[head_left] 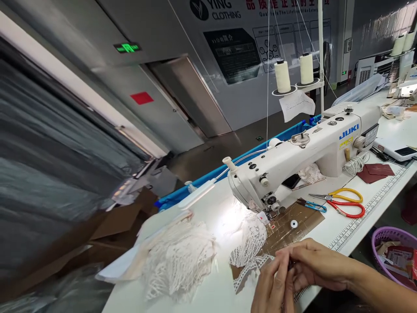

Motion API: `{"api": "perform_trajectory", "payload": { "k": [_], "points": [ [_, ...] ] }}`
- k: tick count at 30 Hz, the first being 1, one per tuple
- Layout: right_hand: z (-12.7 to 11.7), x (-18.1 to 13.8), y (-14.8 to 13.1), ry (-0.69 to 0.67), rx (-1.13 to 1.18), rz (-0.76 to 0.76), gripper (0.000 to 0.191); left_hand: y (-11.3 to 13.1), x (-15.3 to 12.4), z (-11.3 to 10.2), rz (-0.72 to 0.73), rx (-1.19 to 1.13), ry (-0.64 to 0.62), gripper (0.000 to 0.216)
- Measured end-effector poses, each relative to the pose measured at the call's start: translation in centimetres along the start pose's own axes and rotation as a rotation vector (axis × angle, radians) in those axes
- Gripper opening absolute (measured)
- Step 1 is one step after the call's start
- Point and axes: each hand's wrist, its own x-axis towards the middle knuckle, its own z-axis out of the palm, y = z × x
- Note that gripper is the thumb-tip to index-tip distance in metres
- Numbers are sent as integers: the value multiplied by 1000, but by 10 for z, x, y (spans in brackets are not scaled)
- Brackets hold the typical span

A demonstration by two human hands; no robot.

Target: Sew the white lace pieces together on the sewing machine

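My left hand [273, 284] and my right hand [317, 263] meet at the front edge of the sewing table, fingers closed and pressed together. Something small and dark shows between the fingertips, too hidden to name. Just left of the hands lies white lace fabric [249, 241], running up under the needle area of a white sewing machine [299, 148]. A small white bobbin [293, 224] rests on the brown plate [306, 221] beyond my fingers. Blue thread snips [312, 205] and scissors with one yellow and one red handle [347, 202] lie to the right.
A heap of white lace pieces [182, 256] covers the table's left part. Cream thread cones [282, 77] stand on a rack behind the machine. A ruler strip [365, 213] runs along the front edge. Below right is a purple basket [386, 232]; cardboard boxes [114, 226] stand left.
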Motion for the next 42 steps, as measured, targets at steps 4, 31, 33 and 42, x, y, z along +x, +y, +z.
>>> {"api": "perform_trajectory", "payload": {
  "k": [4,31,33,42],
  "points": [
    [-14,-9,-7,19,91,10,48,-3,6,9,115,72,-62,44],
    [-67,-15,-29,337,-43,-156,50,18,0,36,-314,-332,-15,23],
    [-78,-9,-35,412,-428,-303,54,17,0,43,-255,-301,-83,20],
    [-99,12,-37,166,-1712,-601,63,14,5,53,141,59,-231,15]
  ]
}}
